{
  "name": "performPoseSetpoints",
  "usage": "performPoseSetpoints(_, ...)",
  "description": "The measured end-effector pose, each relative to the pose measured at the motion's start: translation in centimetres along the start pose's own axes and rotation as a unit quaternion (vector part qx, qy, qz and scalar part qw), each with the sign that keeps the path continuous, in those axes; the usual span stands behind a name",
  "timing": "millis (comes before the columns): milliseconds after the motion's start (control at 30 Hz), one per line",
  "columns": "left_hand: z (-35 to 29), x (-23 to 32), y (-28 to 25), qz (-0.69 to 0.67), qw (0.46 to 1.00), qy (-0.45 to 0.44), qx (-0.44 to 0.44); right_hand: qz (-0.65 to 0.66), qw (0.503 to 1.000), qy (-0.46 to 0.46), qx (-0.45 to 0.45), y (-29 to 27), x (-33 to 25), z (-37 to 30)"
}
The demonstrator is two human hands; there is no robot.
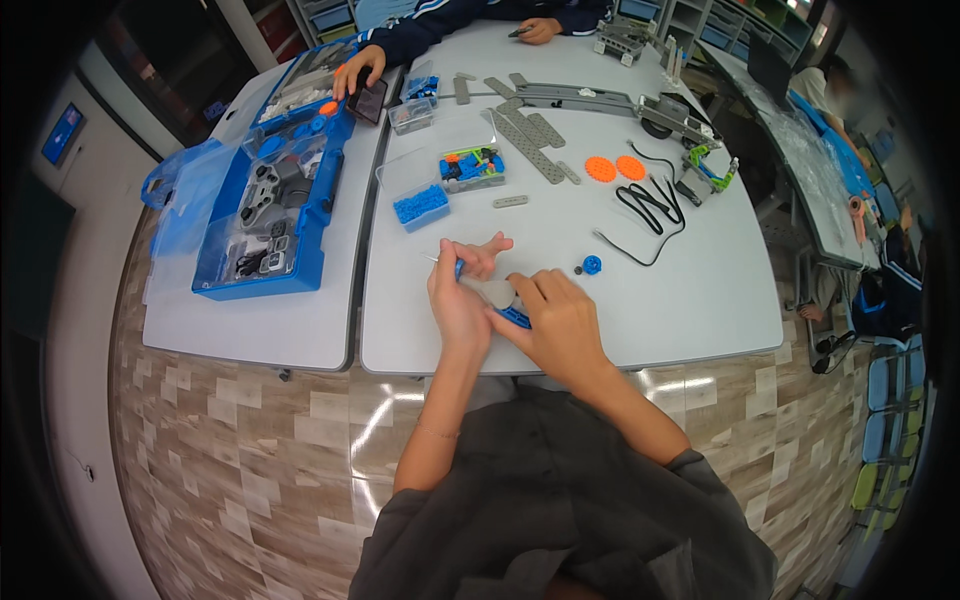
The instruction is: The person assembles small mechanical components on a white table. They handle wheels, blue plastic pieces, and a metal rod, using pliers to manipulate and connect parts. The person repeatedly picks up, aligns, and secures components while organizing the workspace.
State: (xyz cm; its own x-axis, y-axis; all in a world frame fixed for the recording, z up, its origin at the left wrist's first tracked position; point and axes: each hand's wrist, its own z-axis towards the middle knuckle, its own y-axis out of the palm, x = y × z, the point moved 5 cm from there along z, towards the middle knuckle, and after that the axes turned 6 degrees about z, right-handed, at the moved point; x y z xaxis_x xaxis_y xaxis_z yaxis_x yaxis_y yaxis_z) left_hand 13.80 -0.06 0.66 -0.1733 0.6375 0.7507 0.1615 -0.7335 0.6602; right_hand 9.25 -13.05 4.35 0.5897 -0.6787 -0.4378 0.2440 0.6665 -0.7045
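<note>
Close to the table's front edge, my two hands meet around a light grey part with a blue ribbed piece (515,317) under it; its exact kind is partly hidden by fingers. My right hand (560,325) is closed on this part from the right, thumb along the blue piece. My left hand (462,305) supports it from the left, some fingers stretched out. A thin tool with a blue handle (459,268) and a metal shaft, like a screwdriver, is tucked in the left hand. A blue round wheel piece (592,265) and a small dark piece (578,270) lie to the right.
Beyond my hands are a blue box of pegs (421,208), a clear box of mixed parts (473,168), grey beams (530,143), orange discs (600,170), black cables (652,210) and a wheeled build (672,122). A blue case (208,272) stands left. Another person's hand (358,72) reaches in.
</note>
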Motion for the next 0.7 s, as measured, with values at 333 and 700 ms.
performPoseSetpoints(333,2.2,7.3,-2.2,-0.312,0.948,0.065,-0.025,0.47,0.789,0.32,-0.232,-0.2,-0.4,-2.5)
performPoseSetpoints(700,-0.6,5.7,-2.0,0.238,0.967,-0.009,-0.095,0.402,0.847,0.289,-0.193,-1.0,1.3,1.3)
